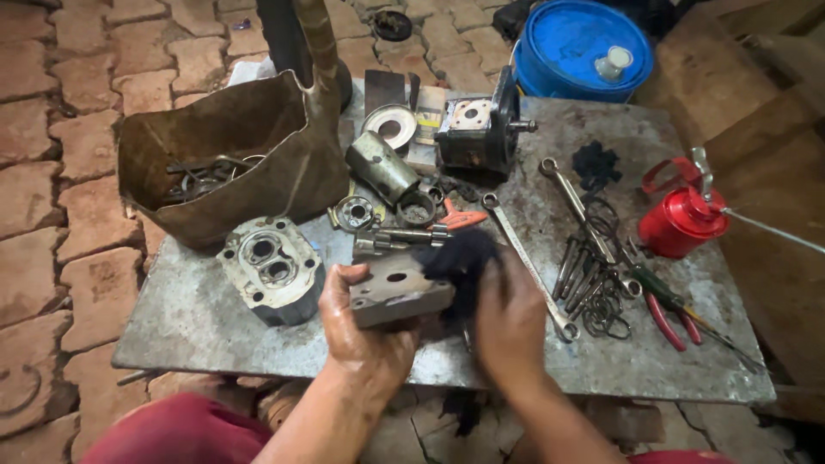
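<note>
Low over the near edge of the scuffed grey metal table, the left hand grips a flat grey metal block with a round hole in its face, fingers curled under it and thumb along its left side. The right hand presses a dark, oily rag against the right end of that block, fingers closed into the cloth. Just left of the block a grey cast pump housing with two round bores sits on the table. Behind it a worn brown leather bag stands open with metal tools inside. Further back lie a dull steel cylinder on its side and a dark pump body with a short shaft. To the right, two long steel spanners lie slantwise, near a cluster of small rods and black rings, red-handled pliers and a red oil can with a long spout. A blue plastic drum stands beyond the table on the brick floor.
</note>
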